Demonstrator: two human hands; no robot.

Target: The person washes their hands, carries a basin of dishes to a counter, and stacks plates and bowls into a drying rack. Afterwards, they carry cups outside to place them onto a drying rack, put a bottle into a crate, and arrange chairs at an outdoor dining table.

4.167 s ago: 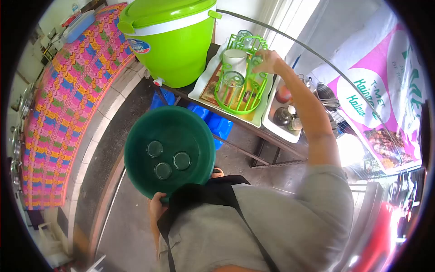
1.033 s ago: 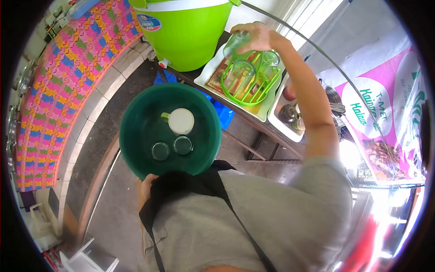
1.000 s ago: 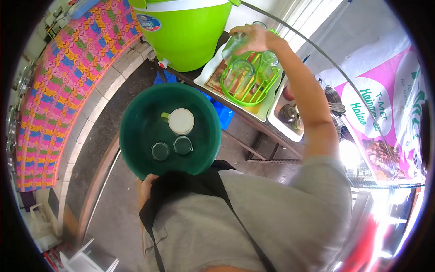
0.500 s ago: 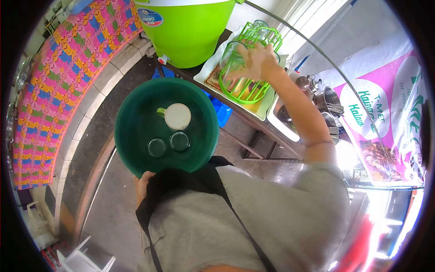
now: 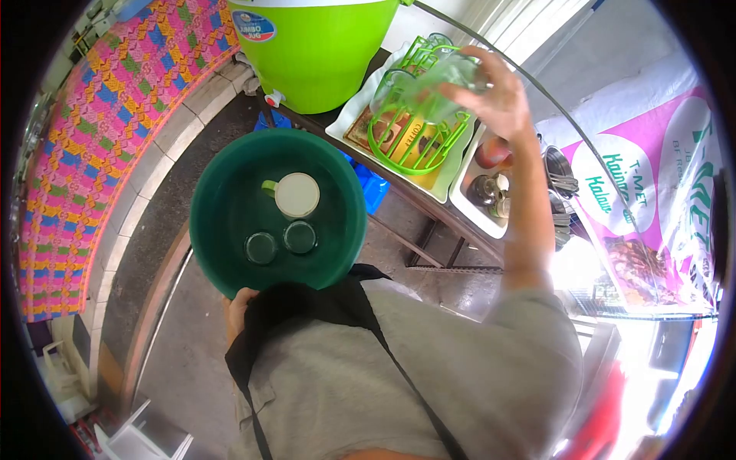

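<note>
My left hand (image 5: 242, 299) grips the near rim of a round dark green basin (image 5: 201, 222). Inside the basin are a mug (image 5: 297, 195) with a white round face and green handle, and two glasses (image 5: 300, 238). My right hand (image 5: 498, 96) has its fingers around a clear glass (image 5: 451, 77), blurred by motion, above a light green wire rack (image 5: 406, 167). Another glass (image 5: 387, 86) sits in the rack, partly covered by the held one. The rack stands on a pale tray (image 5: 337, 130) with a coffee-themed picture.
A large lime green drink jug (image 5: 322, 61) with a red-and-white tap stands left of the tray. Right of it, a white tray (image 5: 468, 201) holds jars, near metal containers with cutlery (image 5: 566, 184). A cable arcs overhead. Patterned cloth (image 5: 130, 115) covers a curved counter at left.
My right hand has moved right and away from the rack, and a clear glass now shows plainly in it. The left hand stays on the basin, which has shifted slightly left in view.
</note>
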